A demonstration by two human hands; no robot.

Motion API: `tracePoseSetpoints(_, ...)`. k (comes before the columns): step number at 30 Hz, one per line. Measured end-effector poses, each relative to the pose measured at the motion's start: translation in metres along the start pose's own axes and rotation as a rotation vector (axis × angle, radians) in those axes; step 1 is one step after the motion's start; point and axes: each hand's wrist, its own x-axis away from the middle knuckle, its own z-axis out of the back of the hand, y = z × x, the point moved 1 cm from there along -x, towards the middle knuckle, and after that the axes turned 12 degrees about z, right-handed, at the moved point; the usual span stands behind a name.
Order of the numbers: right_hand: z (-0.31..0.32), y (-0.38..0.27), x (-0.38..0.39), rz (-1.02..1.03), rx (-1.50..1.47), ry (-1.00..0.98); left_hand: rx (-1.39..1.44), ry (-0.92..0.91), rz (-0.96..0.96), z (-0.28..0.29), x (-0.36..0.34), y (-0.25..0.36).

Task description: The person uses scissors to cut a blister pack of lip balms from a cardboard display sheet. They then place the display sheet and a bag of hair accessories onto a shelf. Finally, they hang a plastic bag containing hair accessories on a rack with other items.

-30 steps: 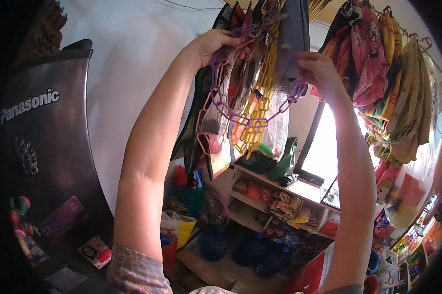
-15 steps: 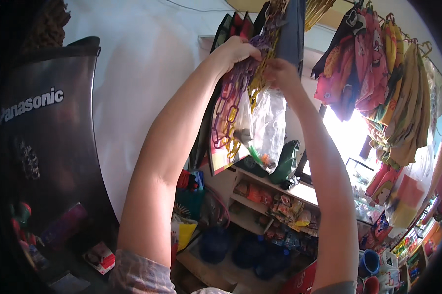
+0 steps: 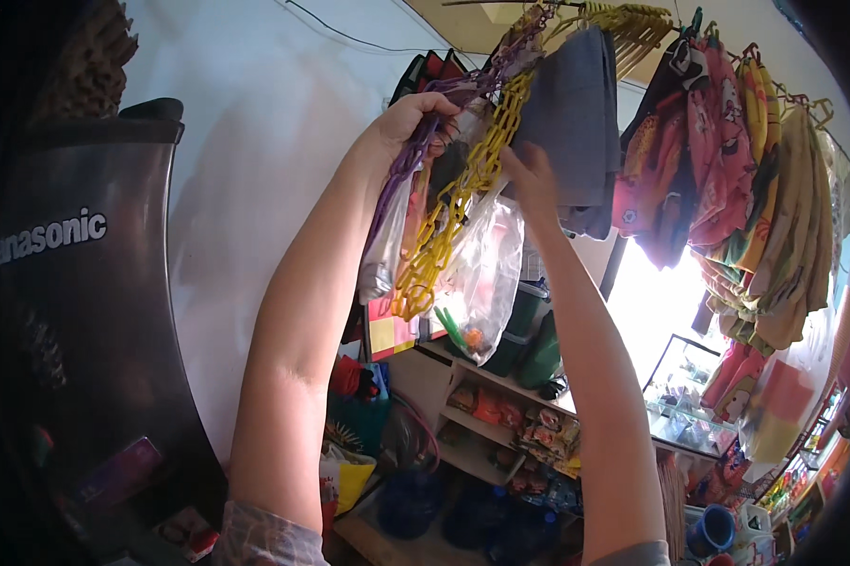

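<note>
Both my arms reach up to a bunch of plastic chains that hangs from the ceiling. My left hand (image 3: 408, 124) is closed around the purple chain (image 3: 398, 181) near its top. My right hand (image 3: 530, 179) touches the yellow chain (image 3: 453, 208) and a clear plastic bag (image 3: 486, 274) that hangs with it; small green and orange items lie in the bag's bottom. A grey cloth (image 3: 571, 123) hangs right behind my right hand.
A dark tall appliance (image 3: 76, 311) stands at the left against a pale wall (image 3: 255, 141). Patterned garments (image 3: 717, 160) hang on hangers at the upper right. Wooden shelves (image 3: 500, 415) with packets stand below, blue tubs (image 3: 415, 500) on the floor, and a glass case (image 3: 689, 396) by a bright opening.
My hands have come closer together on the hanging chains. The right hand has slid from the far side of the bunch down to the yellow chain and the bag.
</note>
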Motion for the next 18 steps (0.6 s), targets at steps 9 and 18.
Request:
tracePoseSetpoints(9, 0.021, 0.007, -0.041, -0.312, -0.239, -0.069, -0.017, 0.294, -0.126, 0.019, 0.009, -0.005)
tracePoseSetpoints(18, 0.074, -0.012, -0.050, -0.070, -0.209, -0.241, -0.326, 0.421, -0.152, 0.025, 0.001, -0.015)
